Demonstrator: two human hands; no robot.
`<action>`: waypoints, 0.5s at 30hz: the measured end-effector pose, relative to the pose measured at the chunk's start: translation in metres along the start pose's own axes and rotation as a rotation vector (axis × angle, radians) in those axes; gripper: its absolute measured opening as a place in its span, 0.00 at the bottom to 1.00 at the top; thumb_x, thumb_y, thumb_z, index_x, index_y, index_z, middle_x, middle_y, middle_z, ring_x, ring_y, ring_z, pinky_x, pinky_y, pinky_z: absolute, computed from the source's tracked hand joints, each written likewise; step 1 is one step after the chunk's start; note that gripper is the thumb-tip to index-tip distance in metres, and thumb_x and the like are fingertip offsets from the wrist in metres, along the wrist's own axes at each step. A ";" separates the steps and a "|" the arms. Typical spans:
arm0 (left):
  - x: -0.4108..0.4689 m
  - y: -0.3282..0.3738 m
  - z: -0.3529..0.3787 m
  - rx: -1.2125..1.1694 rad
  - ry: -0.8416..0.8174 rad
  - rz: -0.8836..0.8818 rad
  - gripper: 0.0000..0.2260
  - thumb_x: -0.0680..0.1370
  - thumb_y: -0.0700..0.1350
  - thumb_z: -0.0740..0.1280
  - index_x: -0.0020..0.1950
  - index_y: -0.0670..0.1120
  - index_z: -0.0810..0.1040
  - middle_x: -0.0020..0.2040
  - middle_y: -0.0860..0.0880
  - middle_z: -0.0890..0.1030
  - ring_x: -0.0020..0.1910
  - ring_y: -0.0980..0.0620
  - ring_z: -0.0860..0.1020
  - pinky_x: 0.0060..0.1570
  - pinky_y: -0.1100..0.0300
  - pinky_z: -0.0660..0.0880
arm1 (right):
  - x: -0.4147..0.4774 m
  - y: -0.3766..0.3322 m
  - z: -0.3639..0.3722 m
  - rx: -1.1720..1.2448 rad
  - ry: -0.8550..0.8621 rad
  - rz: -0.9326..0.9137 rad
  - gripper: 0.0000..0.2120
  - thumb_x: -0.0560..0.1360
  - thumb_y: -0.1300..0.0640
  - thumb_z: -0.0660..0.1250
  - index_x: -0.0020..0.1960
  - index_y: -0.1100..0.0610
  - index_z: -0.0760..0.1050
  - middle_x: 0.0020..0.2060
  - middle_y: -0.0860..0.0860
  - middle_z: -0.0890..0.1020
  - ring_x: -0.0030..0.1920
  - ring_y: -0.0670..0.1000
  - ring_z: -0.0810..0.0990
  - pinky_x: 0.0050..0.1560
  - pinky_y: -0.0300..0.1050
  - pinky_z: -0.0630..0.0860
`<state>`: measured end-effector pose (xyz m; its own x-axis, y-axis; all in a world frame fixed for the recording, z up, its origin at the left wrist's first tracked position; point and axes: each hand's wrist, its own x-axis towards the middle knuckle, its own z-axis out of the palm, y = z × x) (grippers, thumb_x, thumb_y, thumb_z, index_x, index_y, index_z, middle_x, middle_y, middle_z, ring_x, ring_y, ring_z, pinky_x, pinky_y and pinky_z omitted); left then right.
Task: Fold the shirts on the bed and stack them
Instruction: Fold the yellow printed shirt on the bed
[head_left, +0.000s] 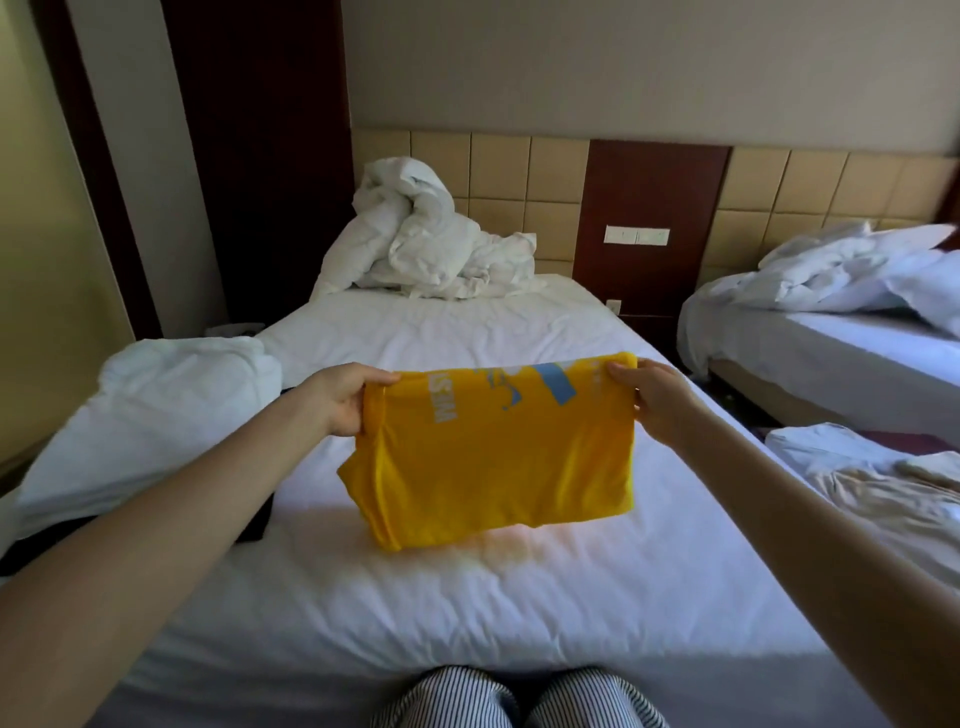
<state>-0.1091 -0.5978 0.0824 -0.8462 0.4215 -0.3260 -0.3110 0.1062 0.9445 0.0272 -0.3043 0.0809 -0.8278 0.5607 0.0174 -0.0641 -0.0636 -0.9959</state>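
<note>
A yellow shirt (498, 457) with white and blue print hangs folded in the air over the middle of the white bed (467, 597). My left hand (345, 397) grips its upper left corner and my right hand (657, 397) pinches its upper right corner. The shirt's lower edge hangs just above the sheet; I cannot tell whether it touches. A dark garment (254, 519) lies partly under a white pillow (145, 426) at the left of the bed.
A crumpled white duvet (426, 244) is piled at the head of the bed. A second bed (841, 343) with rumpled bedding stands to the right, with pale cloth (893, 493) in front of it. My knees in striped trousers (519, 699) touch the near edge.
</note>
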 end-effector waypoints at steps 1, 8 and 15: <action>0.004 0.008 0.002 0.006 0.021 0.039 0.09 0.79 0.42 0.63 0.56 0.40 0.77 0.47 0.39 0.82 0.40 0.44 0.80 0.46 0.48 0.73 | 0.008 -0.005 0.001 0.009 0.001 0.009 0.02 0.76 0.64 0.64 0.47 0.58 0.72 0.40 0.54 0.76 0.41 0.50 0.76 0.42 0.44 0.73; 0.012 0.057 0.012 -0.156 0.151 0.528 0.20 0.73 0.35 0.70 0.63 0.43 0.69 0.55 0.42 0.78 0.47 0.48 0.78 0.45 0.54 0.74 | 0.032 -0.028 0.003 0.190 0.078 -0.175 0.16 0.75 0.68 0.62 0.38 0.52 0.63 0.36 0.49 0.71 0.37 0.46 0.72 0.38 0.39 0.69; 0.002 -0.156 -0.018 0.283 0.092 0.009 0.17 0.67 0.36 0.76 0.54 0.37 0.79 0.55 0.41 0.81 0.46 0.50 0.81 0.47 0.61 0.78 | -0.055 0.135 -0.039 -0.293 -0.036 0.210 0.19 0.49 0.57 0.66 0.39 0.59 0.72 0.28 0.55 0.73 0.27 0.49 0.68 0.24 0.35 0.61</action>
<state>-0.0706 -0.6299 -0.0659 -0.8880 0.3414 -0.3081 -0.1814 0.3557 0.9168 0.0857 -0.3109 -0.0576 -0.8252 0.5311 -0.1921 0.2673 0.0676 -0.9612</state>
